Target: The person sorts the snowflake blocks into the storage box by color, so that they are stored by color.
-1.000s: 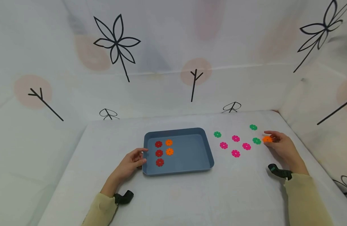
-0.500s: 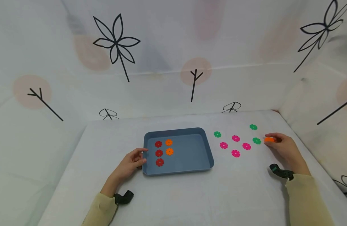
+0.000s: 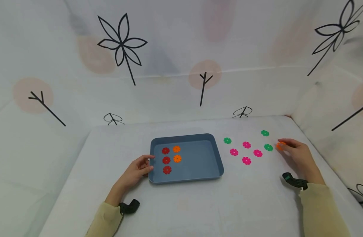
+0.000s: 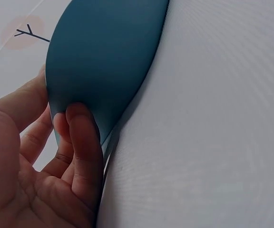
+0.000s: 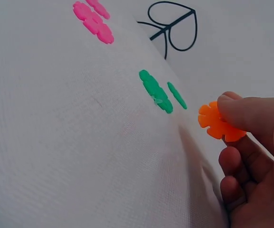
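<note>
My right hand (image 3: 298, 156) pinches an orange flower-shaped disc (image 5: 213, 119) between thumb and fingers, just above the cloth at the right. Beside it lies a green flower disc (image 3: 268, 147). The left hand (image 3: 137, 169) grips the left rim of a blue-grey tray (image 3: 199, 164); in the left wrist view its fingers curl against the tray's outer wall (image 4: 103, 52). Inside the tray, three red flower discs (image 3: 166, 160) form a column at the left. Two orange flower discs (image 3: 177, 158) form a second column beside them.
Several pink flower discs (image 3: 246, 160) lie on the white cloth between the tray and my right hand. Two more green discs lie there, one near the tray (image 3: 227, 141) and one farther back (image 3: 265, 133). A patterned curtain (image 3: 169, 98) stands behind the table.
The right hand has shifted slightly right, and the orange disc has turned in its fingers, from flat to edge-on to tilted. The left hand and tray stay where they were.
</note>
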Tool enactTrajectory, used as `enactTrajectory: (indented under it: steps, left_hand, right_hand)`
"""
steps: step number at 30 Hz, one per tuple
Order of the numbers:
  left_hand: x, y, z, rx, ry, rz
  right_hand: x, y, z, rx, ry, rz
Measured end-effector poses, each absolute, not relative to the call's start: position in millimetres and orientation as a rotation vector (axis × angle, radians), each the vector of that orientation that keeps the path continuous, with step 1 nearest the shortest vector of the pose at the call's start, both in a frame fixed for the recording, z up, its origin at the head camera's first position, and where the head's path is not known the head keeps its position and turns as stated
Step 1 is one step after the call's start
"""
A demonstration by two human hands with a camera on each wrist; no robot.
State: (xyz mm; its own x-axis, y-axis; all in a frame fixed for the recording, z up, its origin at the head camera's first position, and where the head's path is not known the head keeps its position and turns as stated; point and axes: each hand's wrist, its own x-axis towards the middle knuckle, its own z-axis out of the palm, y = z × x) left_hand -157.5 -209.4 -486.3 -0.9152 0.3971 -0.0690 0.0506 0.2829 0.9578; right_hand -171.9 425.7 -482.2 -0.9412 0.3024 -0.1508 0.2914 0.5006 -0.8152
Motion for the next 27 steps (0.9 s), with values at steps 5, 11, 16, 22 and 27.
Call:
enactTrajectory:
  steps: [5,11,16,22,27]
  left_hand:
    - [-158.0,-209.6,-486.3,0.406,2.265,1.667]
    - [-158.5,-208.8,-484.5,0.396,2.266,1.665]
    - [-158.2,-208.2,-483.6,0.392,2.265,1.659]
    - [-157.7,-208.1,-483.0,0.394,2.270,1.655]
    - [-157.4,-207.7,-482.8,0.392,2.260,1.666]
  right_hand:
    - [-170.6,426.3,-480.0,-0.544,-2.600,1.592]
    - [-169.3,425.5,-473.4,-0.506,-2.509,1.721]
    - [-170.0,417.0,-470.4,-0.391,-2.640,1.636]
    - [-175.6,392.5,-463.2,-0.191,-2.747,1.547]
    - [-179.7,367.1,-449.3,-0.044,-2.772,1.568]
